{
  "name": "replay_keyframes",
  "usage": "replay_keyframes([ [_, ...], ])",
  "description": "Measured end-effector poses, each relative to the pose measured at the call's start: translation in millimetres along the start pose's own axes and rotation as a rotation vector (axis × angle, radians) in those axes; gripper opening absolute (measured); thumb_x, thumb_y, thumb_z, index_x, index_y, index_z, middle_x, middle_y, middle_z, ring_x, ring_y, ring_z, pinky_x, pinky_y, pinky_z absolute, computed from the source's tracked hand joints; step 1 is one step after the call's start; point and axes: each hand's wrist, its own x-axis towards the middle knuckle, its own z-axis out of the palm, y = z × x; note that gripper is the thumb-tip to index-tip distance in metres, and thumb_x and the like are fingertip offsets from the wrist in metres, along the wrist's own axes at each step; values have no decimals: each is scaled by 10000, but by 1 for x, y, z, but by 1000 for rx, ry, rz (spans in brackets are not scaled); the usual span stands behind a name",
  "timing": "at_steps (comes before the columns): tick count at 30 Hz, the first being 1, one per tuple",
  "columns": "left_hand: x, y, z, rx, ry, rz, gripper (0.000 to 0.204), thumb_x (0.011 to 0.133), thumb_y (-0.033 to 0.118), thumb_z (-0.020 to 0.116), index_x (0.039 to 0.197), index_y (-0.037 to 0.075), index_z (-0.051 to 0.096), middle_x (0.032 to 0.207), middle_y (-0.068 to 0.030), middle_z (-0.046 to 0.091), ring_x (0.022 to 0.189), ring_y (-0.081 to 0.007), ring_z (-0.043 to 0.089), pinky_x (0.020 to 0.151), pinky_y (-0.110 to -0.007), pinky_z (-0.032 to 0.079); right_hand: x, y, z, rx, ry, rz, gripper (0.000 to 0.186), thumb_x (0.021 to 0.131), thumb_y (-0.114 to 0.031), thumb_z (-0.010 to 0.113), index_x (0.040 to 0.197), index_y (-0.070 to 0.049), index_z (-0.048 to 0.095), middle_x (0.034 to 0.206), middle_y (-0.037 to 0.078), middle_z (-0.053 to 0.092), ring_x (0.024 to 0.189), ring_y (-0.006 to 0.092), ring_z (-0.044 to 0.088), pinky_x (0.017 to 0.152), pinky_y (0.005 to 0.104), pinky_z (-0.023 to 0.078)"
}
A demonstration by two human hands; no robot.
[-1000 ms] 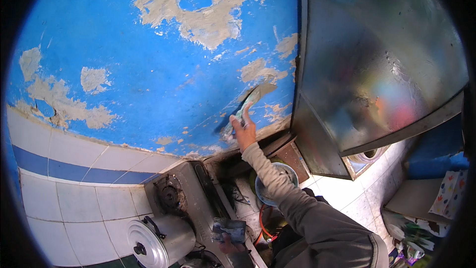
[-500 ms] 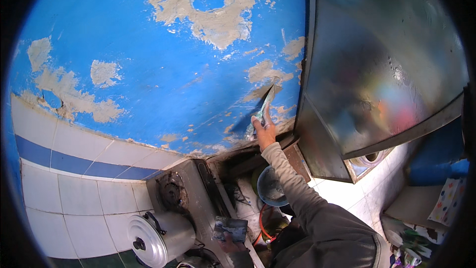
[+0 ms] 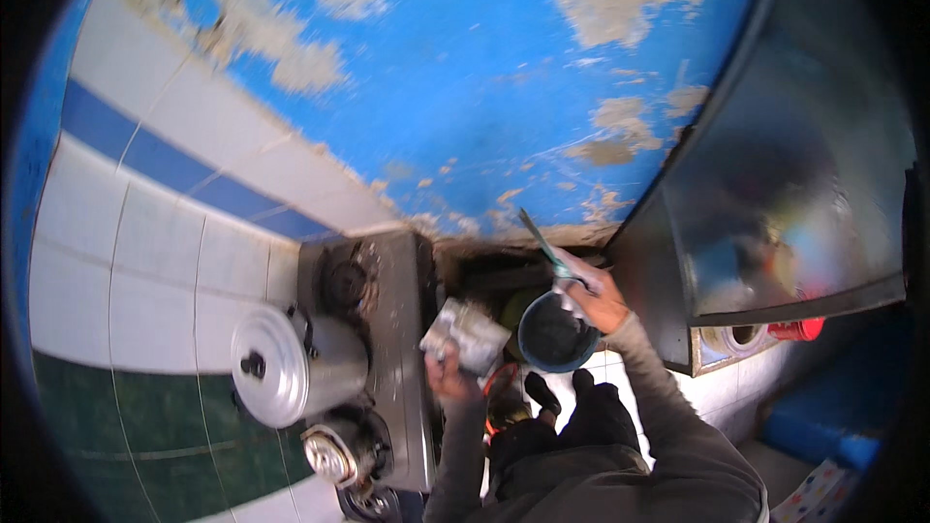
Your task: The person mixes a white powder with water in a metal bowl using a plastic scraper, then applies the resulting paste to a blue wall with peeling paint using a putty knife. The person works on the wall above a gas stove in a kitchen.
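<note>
My right hand [image 3: 598,298] is closed around a putty knife [image 3: 540,238], its thin blade pointing up and leftward, apart from the wall. Just below that hand is a round blue bucket [image 3: 560,360] with dark grey contents; the hand covers part of its rim. My left hand [image 3: 448,376] grips a flat rectangular plate [image 3: 472,334] smeared with whitish-grey material, left of the bucket. Grey filler patches [image 3: 620,126] show on the blue wall [image 3: 465,97] beyond both hands.
On the left, a gas stove [image 3: 392,349] carries a large lidded aluminium pot [image 3: 334,363] and a smaller pot [image 3: 334,453]. White tiles [image 3: 145,271] line the wall there. A dark metal cabinet [image 3: 794,165] borders the right side. My feet [image 3: 542,392] are close to the bucket.
My right hand has drawn the putty knife back from the wall and down to the bucket. My left hand has risen with the plate, now pale side showing. The view has tilted downward.
</note>
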Motion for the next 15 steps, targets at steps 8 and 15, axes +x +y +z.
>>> replay_keyframes([
  [8,0,27,70,-199,11,35,145,905,69,628,1023,43,547,984,-37,619,863,-115,557,807,-286,453,-51,-44,17,-1201,-139,-295,660,819,-156,612,1418,-346,407,1021,239,623,692,325,659,654,431,545],
  [15,-8,25,70,-58,25,100,124,932,131,618,953,58,519,905,-10,577,824,-80,492,788,-253,411,-49,-52,42,-1374,-127,-394,687,794,-159,636,1420,-329,410,1008,225,598,675,323,636,593,410,516],
])
